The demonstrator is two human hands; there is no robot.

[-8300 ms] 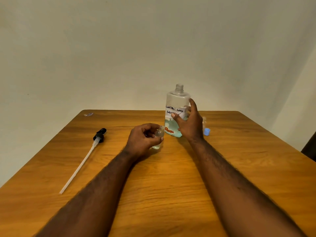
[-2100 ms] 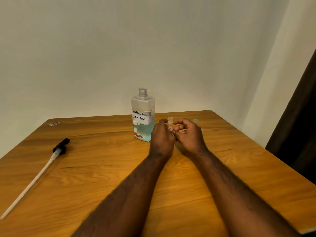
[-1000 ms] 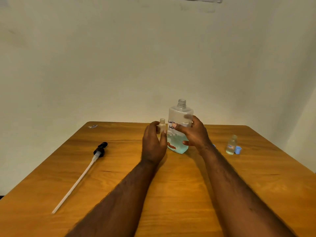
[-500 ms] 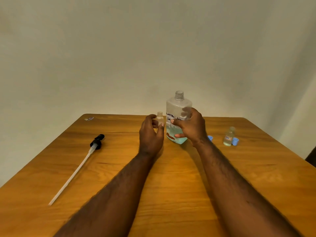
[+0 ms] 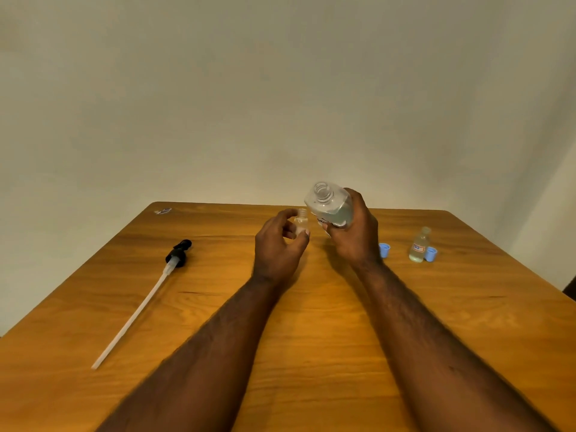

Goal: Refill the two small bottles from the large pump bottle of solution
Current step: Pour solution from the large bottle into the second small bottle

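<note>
tilting the big bottle at frame centre in our right hand, we pinch an open small bottle in our left hand; the second small bottle stands on the surface at right.

Left: pump w/ long tube lies diagonal across the lane. Right, far side: standing small bottle, blue cap just beside it, 2nd blue cap near. Table near half: room to pass.
</note>
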